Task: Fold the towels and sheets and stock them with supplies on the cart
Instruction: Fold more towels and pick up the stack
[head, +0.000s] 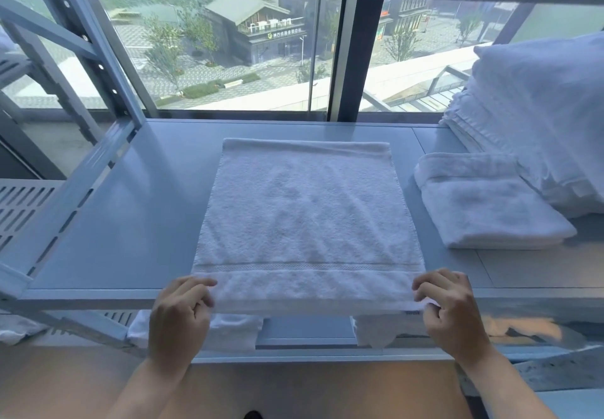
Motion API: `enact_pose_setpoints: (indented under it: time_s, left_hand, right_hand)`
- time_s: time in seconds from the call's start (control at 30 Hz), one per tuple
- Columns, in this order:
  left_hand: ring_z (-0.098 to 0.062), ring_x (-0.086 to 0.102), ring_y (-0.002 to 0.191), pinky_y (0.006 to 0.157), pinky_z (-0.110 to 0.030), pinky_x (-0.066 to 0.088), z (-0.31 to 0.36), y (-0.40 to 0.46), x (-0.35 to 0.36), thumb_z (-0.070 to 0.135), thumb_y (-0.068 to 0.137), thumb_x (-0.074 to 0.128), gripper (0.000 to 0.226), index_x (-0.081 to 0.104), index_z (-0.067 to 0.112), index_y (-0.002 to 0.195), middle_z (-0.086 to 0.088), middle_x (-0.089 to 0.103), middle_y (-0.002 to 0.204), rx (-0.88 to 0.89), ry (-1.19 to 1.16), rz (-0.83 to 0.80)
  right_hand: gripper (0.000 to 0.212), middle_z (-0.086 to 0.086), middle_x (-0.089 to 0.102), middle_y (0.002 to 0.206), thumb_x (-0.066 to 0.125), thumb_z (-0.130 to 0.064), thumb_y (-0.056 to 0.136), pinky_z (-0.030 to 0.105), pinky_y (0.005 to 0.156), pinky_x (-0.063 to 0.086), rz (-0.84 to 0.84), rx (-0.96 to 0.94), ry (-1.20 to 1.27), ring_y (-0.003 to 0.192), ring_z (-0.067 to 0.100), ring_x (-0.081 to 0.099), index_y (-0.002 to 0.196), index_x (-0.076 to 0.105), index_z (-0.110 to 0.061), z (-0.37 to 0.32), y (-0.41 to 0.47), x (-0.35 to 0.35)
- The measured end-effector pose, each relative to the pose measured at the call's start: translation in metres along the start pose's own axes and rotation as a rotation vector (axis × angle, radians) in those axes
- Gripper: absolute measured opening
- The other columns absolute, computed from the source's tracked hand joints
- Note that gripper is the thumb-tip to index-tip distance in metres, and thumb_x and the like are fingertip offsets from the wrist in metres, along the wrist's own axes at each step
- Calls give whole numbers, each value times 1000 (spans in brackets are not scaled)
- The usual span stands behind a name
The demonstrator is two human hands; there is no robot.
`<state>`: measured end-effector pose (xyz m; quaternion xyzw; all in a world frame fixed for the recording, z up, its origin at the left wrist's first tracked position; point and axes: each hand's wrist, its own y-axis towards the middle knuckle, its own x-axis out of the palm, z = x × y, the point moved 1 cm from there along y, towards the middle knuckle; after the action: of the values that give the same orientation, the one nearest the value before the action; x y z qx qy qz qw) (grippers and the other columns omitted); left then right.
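Note:
A white towel (305,219) lies spread flat on the grey shelf (130,209) in front of me, its near edge hanging slightly over the shelf's front rim. My left hand (179,315) pinches the near left corner of the towel. My right hand (449,312) pinches the near right corner. Both hands sit at the front edge of the shelf, thumbs under and fingers curled over the towel's hem.
A folded white towel (487,203) lies on the shelf to the right, beside a tall stack of folded white linen (542,124). More white towels (228,330) rest on the lower shelf. Metal uprights (98,69) stand at left; a window is behind.

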<state>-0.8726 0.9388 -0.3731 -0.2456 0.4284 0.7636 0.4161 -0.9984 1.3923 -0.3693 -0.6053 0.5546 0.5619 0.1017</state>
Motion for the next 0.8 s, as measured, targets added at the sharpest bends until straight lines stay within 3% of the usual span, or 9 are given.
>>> enact_pose_setpoints:
  time_s: [0.1, 0.17, 0.23, 0.3, 0.5, 0.6, 0.67, 0.73, 0.8]
  left_hand:
    - [-24, 67, 104, 87, -43, 54, 32, 29, 24, -1, 74, 46, 34, 73, 17, 85, 5, 74, 109, 47, -50, -72]
    - [-28, 62, 118, 97, -45, 50, 57, 55, 54, 9, 86, 53, 34, 73, 15, 114, -2, 69, 128, 129, 9, -217]
    - [-28, 46, 140, 109, -53, 40, 78, 79, 86, 29, 99, 53, 43, 57, 21, 142, -2, 51, 152, 156, 112, -406]
    - [-25, 22, 154, 118, -60, 25, 85, 95, 110, 45, 104, 45, 55, 36, 32, 156, 3, 28, 166, 146, 211, -561]
    - [-13, -5, 159, 127, -47, 0, 55, 69, 104, 58, 105, 28, 61, 12, 44, 162, 14, 1, 172, 117, 298, -643]
    - [-20, 23, 155, 124, -49, 19, 62, 39, 82, 55, 102, 37, 55, 41, 40, 154, 11, 27, 167, 88, 219, -561]
    - [-30, 56, 129, 104, -50, 44, 78, 34, 76, 49, 95, 42, 46, 68, 28, 127, 0, 59, 141, 96, 157, -398]
    - [-30, 58, 123, 100, -52, 47, 92, 43, 82, 47, 96, 42, 46, 68, 21, 124, -3, 61, 134, 110, 140, -331]
    - [-27, 35, 148, 116, -57, 31, 101, 59, 97, 50, 101, 39, 54, 48, 25, 149, -1, 41, 159, 120, 188, -454]
  right_hand:
    - [26, -16, 66, 99, 48, -9, 74, 43, 86, 43, -37, 8, 100, 93, 17, 63, 82, 69, -23, -32, 38, 16]
    - [29, -8, 65, 126, 54, -24, 88, 45, 98, 42, -187, 55, 78, 118, 19, 58, 111, 72, -22, -53, 76, 43]
    - [46, -2, 44, 157, 53, -37, 98, 49, 113, 32, -385, 123, 7, 144, 22, 39, 142, 56, -23, -65, 110, 74]
    - [61, -2, 21, 170, 48, -44, 102, 53, 123, 17, -506, 172, -49, 156, 23, 17, 158, 34, -25, -63, 135, 98]
    - [66, -6, 7, 173, 39, -53, 104, 45, 127, 4, -551, 257, -175, 159, 17, 3, 164, 19, -31, -18, 126, 99]
    - [69, -9, -4, 173, 29, -58, 103, 42, 126, -4, -568, 221, -160, 159, 14, -7, 165, 10, -33, -23, 84, 87]
    - [72, -11, -13, 172, 18, -62, 100, 40, 125, -10, -567, 209, -172, 157, 13, -15, 165, 4, -34, -37, 53, 82]
    - [72, -12, -11, 172, 16, -61, 98, 41, 125, -9, -549, 226, -181, 158, 13, -14, 165, 7, -35, -54, 31, 77]
    - [69, -7, 6, 173, 23, -59, 98, 47, 126, 5, -507, 263, -167, 159, 18, 2, 162, 23, -32, -67, 29, 75]
